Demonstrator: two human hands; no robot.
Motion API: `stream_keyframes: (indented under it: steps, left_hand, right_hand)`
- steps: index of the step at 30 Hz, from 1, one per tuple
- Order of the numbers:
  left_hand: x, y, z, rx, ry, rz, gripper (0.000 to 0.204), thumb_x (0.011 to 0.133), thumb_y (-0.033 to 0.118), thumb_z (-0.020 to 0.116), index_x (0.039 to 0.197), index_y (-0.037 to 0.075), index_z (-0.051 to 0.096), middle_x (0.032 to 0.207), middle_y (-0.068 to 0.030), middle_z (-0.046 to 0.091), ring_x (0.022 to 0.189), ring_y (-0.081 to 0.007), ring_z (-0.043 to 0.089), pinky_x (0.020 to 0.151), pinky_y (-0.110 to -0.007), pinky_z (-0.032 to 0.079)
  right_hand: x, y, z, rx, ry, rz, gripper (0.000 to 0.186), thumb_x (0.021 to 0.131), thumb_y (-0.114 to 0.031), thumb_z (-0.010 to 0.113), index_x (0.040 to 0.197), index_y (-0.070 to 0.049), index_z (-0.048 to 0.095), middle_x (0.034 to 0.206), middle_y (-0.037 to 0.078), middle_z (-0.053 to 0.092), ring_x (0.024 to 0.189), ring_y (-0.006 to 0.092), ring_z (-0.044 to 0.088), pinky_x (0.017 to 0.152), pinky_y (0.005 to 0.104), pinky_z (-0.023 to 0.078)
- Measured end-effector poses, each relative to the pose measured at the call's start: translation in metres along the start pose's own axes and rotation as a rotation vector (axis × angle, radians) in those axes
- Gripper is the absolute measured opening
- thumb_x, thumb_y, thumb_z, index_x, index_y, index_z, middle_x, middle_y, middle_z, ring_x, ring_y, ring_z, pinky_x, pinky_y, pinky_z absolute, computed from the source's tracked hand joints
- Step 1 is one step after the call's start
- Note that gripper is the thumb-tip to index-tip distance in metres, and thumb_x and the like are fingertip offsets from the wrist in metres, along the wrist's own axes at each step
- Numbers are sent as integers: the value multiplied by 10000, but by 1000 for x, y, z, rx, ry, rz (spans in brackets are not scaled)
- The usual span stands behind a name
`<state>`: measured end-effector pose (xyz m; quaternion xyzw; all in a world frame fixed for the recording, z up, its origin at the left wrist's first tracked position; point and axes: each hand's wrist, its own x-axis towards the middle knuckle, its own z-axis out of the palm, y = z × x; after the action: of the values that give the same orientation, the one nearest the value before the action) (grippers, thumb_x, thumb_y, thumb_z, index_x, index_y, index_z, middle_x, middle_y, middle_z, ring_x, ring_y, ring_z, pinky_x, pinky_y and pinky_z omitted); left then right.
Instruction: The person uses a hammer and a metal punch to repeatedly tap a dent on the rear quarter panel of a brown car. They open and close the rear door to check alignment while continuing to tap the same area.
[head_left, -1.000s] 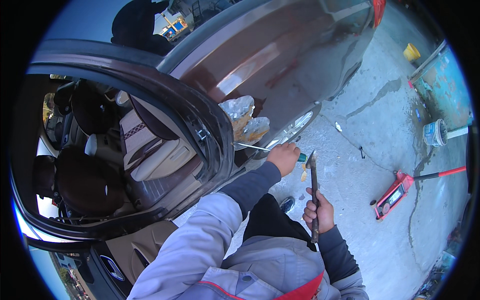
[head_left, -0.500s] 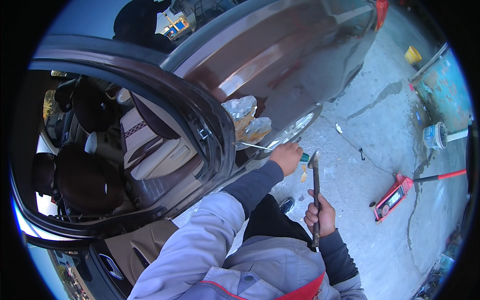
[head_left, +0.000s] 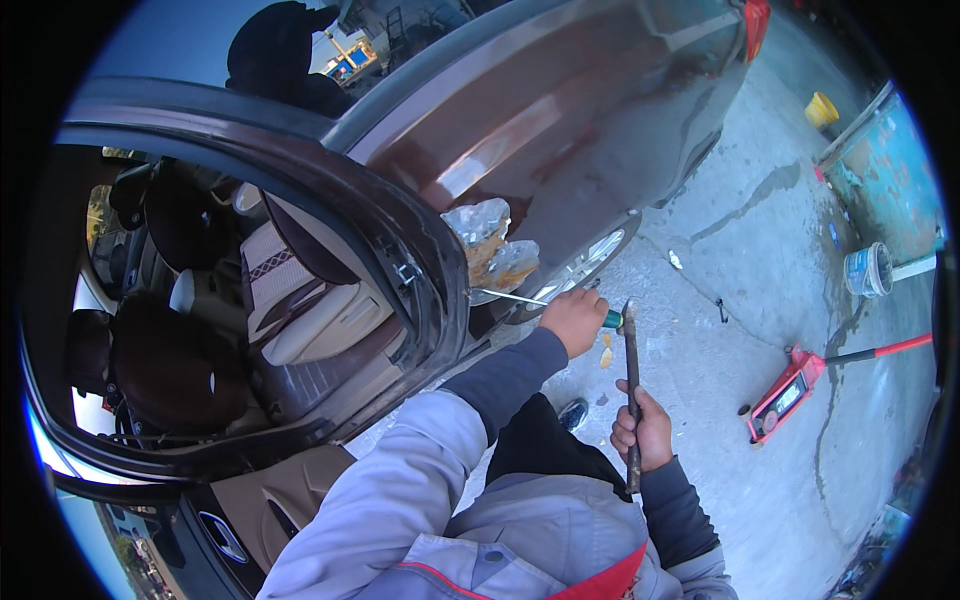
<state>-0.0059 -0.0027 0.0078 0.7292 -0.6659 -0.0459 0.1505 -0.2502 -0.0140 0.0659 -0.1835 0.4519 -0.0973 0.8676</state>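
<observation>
My left hand (head_left: 573, 322) is closed around the green handle of a screwdriver (head_left: 515, 297). Its thin metal shaft points left to the car's body edge, just below a torn patch of bare, brownish filler (head_left: 492, 252) on the dark brown panel (head_left: 600, 150). In my right hand (head_left: 645, 430) I grip a hammer (head_left: 632, 375) by its shaft, held nearly upright. The hammer's head is right at the butt of the screwdriver handle; whether they touch I cannot tell.
To the left is the open doorway with a beige seat (head_left: 325, 325) and an open door (head_left: 265, 500). A red floor jack (head_left: 782, 400) stands on the concrete at right. Beyond it are a white bucket (head_left: 868, 270) and a yellow bucket (head_left: 822, 110). My shoe (head_left: 573, 413) shows below.
The hammer's head has shifted very slightly against the screwdriver's butt. Both hands keep their grips, and the screwdriver stays at the same edge of the panel.
</observation>
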Motion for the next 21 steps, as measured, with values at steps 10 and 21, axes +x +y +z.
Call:
stream_keyframes:
  steps: [10, 21]
  left_hand:
    - [5, -4, -4, 0, 40, 2, 175, 814, 106, 608, 975, 57, 656, 954, -88, 613, 941, -272, 646, 805, -419, 542]
    - [2, -13, -9, -7, -23, -67, 177, 808, 76, 607, 979, 60, 651, 977, -94, 623, 974, -285, 640, 831, -428, 530]
  right_hand:
    - [-17, -7, 5, -101, -44, -28, 417, 1079, -382, 425, 1336, -69, 528, 579, -15, 407, 394, 104, 369, 375, 285, 327]
    - [-15, 6, -2, -53, -52, 8, 400, 1089, -335, 417, 1348, -49, 523, 591, 9, 423, 395, 118, 374, 368, 295, 332]
